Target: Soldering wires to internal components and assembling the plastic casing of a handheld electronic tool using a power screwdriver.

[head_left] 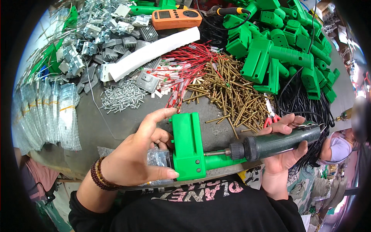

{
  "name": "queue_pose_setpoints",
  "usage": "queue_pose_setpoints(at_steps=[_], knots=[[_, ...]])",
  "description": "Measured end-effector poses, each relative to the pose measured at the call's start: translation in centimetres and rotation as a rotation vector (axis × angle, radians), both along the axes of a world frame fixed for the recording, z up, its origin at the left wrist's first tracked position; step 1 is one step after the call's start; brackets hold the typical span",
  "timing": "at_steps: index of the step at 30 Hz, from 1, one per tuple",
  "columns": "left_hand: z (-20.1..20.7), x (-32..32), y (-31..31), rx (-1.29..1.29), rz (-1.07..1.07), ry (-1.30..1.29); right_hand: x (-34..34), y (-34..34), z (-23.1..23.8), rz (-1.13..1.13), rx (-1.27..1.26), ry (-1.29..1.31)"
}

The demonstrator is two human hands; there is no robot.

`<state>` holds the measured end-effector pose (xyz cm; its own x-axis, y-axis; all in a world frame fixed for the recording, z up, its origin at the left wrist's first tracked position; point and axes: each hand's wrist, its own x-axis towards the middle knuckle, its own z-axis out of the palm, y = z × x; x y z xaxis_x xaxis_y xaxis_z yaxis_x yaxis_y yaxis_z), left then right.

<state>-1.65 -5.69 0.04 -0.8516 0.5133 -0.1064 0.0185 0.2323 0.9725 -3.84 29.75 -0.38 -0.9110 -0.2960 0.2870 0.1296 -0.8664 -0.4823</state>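
My left hand [129, 160] grips a green plastic housing [187, 141] at the near edge of the table. Its thumb presses the lower left side, and the index finger reaches the upper corner. Two dark screw heads show on the housing's right side, and its green handle extends rightward. Clear bubble wrap [157, 157] sits between the left hand and the housing. In my right hand [277, 164] lies a dark electric screwdriver [286, 144], held sideways with the fingers round it. Its metal bit points left, over the handle; whether its tip touches the housing I cannot tell.
Brass-coloured long screws [228, 92], silver screws [123, 96] and red wires [189, 58] lie beyond my hands. Green housings [282, 54] are heaped far right, metal parts [104, 31] far left. Bubble-wrap bags [48, 114], an orange meter [176, 18], scissors [271, 112] and black cables [305, 96] are around.
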Motion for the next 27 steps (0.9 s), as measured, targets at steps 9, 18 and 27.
queue_pose_setpoints(at_steps=[9, 18, 27], knots=[[0.6, 0.3, 0.6, 0.021, 0.051, 0.014, -0.4, -0.8, -0.6, 0.028, -0.044, 0.007], [0.6, 0.3, 0.7, -0.016, 0.073, -0.011, -0.1, -1.5, -0.7, -0.016, -0.032, -0.016], [0.6, 0.4, 0.7, -0.022, 0.079, 0.023, -0.7, -1.8, -0.9, -0.02, -0.059, -0.052]])
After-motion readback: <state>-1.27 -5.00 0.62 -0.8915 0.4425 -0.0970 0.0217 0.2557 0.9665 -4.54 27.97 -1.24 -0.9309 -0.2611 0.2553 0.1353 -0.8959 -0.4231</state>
